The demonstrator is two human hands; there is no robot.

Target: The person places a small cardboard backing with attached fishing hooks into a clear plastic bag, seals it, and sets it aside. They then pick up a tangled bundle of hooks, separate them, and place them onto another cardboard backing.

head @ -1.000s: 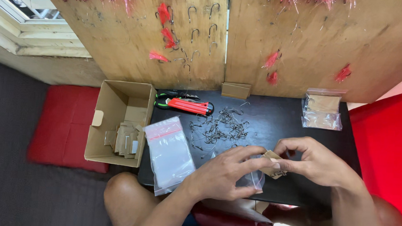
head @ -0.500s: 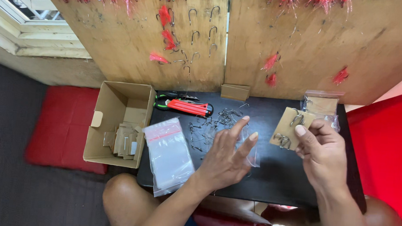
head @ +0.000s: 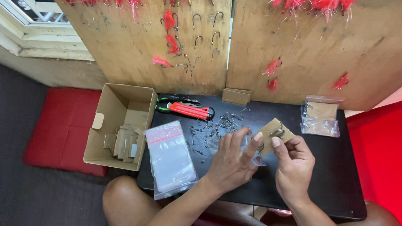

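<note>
Cardboard card (head: 276,130) with metal hooks (head: 278,132) fixed to it is pinched between the thumb and fingers of the right hand (head: 293,164), whose grip is closed on the card's lower edge, holding it tilted just above the black counter (head: 324,177). The left hand (head: 230,161) is beside it with fingers spread, its grip open, the fingertips (head: 257,136) touching a small clear bag (head: 256,157) that sits between the two hands; whether the bag rests on the counter or is lifted cannot be told.

Behind the left hand a loose pile of hooks (head: 214,127) lies scattered on the counter, and beyond it are red-handled pliers (head: 187,109). A stack of clear bags with red strips (head: 169,157) lies at the counter's left edge, partly overhanging it. Left of that, on the floor, stands an open cardboard box (head: 119,125) holding more brown cards. Near the counter's far right corner is another clear bag (head: 320,116) with a card inside. Wooden boards (head: 303,49) stand upright behind the counter, with hooks and red feathers (head: 170,35) stuck to them. A red cushion (head: 55,129) lies on the floor beside the box.
</note>
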